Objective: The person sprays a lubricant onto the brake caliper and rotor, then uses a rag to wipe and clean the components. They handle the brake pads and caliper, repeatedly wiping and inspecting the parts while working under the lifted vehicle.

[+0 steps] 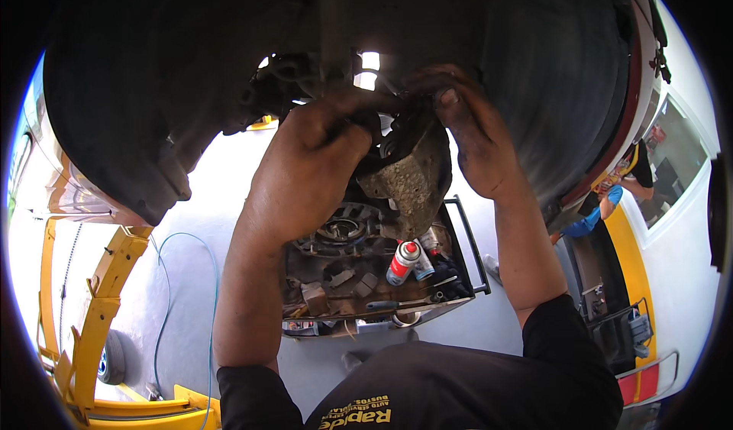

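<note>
Under the raised car, a grimy cast-metal part (412,182) with a rough, rusty face hangs in the wheel well. It could be a brake caliper or its bracket, but I cannot tell which. My right hand (477,143) grips its upper right side, thumb toward me and fingertips reaching behind it. On the other side, my left hand (309,163) is closed with the fingers curled in against the part's upper left. Whatever its fingers pinch is hidden by the knuckles and deep shadow.
Below stands a tool cart (366,319) with a spray can (403,263), a round metal part (341,230) and a long-handled tool (389,305). A yellow lift arm (107,277) and blue hose (162,292) are at left. Another person (611,197) works at right.
</note>
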`<action>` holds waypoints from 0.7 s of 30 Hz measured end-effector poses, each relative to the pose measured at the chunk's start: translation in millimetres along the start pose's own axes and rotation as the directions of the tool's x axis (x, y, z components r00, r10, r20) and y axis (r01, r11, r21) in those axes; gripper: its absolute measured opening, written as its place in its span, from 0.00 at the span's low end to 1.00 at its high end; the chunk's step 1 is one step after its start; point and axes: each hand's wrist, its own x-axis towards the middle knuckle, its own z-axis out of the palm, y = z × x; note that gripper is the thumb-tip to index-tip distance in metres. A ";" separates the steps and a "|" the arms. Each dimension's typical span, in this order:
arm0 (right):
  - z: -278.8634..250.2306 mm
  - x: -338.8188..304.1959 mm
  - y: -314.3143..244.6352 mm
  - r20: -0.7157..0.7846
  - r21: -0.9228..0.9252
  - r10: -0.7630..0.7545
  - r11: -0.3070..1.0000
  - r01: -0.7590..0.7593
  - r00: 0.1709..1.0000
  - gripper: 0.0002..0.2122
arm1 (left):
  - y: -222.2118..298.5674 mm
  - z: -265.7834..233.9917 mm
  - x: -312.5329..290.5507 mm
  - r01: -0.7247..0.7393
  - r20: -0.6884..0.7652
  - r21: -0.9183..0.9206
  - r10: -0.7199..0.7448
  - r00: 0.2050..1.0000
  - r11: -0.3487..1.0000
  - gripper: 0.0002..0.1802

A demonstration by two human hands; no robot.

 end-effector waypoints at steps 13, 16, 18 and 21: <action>-1.1 -6.0 6.0 -0.008 0.012 0.126 0.992 -0.126 0.992 0.23 | -24.7 -9.7 -11.2 0.034 -0.065 -0.110 -0.041 0.997 0.993 0.16; -8.6 4.7 0.6 0.102 -0.104 0.021 0.994 -0.011 0.995 0.25 | -27.8 -15.6 -24.8 0.025 -0.141 -0.271 -0.065 0.988 0.962 0.16; -11.5 12.3 -6.6 0.188 -0.091 -0.018 0.995 0.036 0.982 0.26 | -26.6 -15.0 -38.1 0.060 -0.133 -0.234 -0.093 0.987 0.970 0.16; -10.7 22.4 -19.9 0.296 -0.096 0.003 0.995 0.027 0.955 0.27 | -25.8 -9.3 -54.2 0.044 -0.119 -0.214 -0.070 0.990 0.976 0.16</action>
